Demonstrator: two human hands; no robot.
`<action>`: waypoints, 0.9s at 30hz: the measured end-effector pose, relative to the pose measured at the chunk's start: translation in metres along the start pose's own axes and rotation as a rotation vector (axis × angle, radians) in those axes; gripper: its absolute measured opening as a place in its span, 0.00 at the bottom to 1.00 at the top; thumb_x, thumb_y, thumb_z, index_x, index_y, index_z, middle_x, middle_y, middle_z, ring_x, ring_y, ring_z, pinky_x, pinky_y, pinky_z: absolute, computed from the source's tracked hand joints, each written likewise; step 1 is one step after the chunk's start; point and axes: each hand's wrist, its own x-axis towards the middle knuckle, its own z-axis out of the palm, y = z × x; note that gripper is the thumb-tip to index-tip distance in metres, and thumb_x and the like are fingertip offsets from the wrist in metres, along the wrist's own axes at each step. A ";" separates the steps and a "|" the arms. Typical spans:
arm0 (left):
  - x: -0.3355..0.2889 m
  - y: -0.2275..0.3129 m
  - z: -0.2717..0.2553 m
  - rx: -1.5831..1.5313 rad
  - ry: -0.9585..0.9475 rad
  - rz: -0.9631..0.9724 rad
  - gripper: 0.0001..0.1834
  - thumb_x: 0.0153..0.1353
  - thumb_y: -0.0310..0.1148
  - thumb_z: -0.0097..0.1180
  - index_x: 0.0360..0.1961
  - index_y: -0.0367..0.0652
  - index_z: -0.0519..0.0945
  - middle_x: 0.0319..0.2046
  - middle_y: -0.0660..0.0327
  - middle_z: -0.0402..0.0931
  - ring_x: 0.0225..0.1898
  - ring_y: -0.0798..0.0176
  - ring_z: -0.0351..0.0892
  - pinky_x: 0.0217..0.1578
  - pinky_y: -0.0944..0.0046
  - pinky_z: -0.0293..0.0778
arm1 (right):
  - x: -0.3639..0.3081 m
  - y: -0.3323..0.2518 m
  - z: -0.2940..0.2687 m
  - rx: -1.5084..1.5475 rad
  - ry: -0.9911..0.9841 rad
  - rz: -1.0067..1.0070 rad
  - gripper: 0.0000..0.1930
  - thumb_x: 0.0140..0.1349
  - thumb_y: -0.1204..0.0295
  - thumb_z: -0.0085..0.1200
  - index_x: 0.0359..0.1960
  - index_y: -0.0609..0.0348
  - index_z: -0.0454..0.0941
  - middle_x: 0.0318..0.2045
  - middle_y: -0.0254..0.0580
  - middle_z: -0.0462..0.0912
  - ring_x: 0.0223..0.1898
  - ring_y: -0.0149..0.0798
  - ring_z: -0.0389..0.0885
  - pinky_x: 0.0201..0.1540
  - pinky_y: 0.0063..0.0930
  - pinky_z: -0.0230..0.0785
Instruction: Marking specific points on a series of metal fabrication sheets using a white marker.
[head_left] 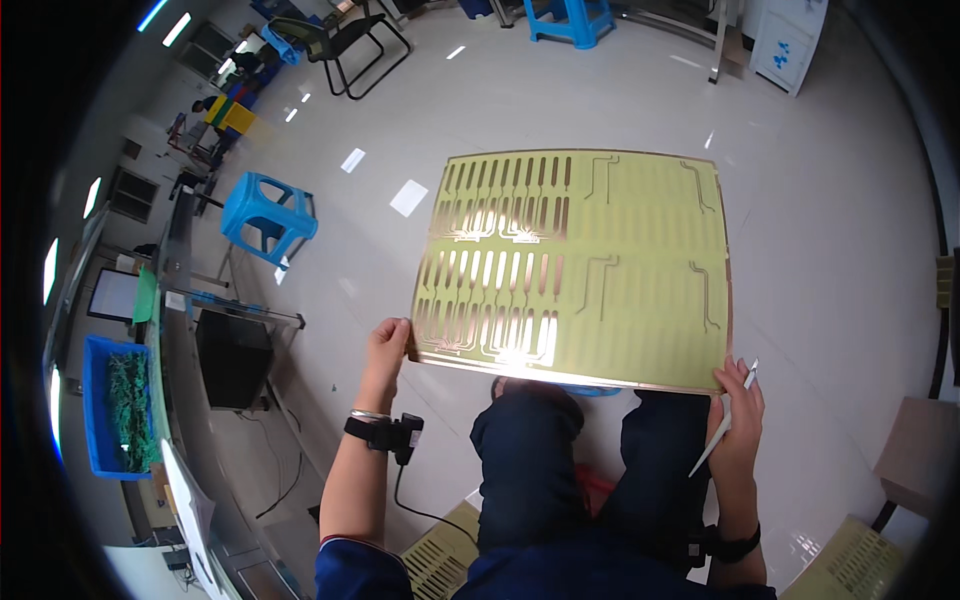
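Note:
A large yellow-green circuit board panel [640, 235] with copper strips and traces is held up in front of my lap, tilted so that light glares off its copper. My left hand [388, 347] is closed on its lower left corner, thumb at the edge. At the lower right corner, my right hand [738, 415] grips the panel's edge. A slim white pen-shaped tool [712, 440] with a thin pointed tip is also held in the right hand, slanting across the fingers. The fingers behind the panel are hidden.
A workbench at left holds a blue bin [100, 400] of green pieces and a screen [115, 294]. Blue stools [268, 215] and a black chair [335, 45] stand on the floor. Similar panels [850, 565] lie low at both sides. A cable [425, 510] hangs from my left wrist device.

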 end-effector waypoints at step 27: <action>-0.170 -0.010 0.055 -0.392 -0.181 -0.214 0.10 0.73 0.36 0.50 0.42 0.41 0.77 0.31 0.70 0.76 0.31 0.77 0.71 0.30 0.73 0.67 | -0.033 0.073 -0.128 0.212 -0.028 0.410 0.23 0.77 0.58 0.41 0.64 0.59 0.70 0.45 0.44 0.82 0.41 0.29 0.80 0.43 0.25 0.71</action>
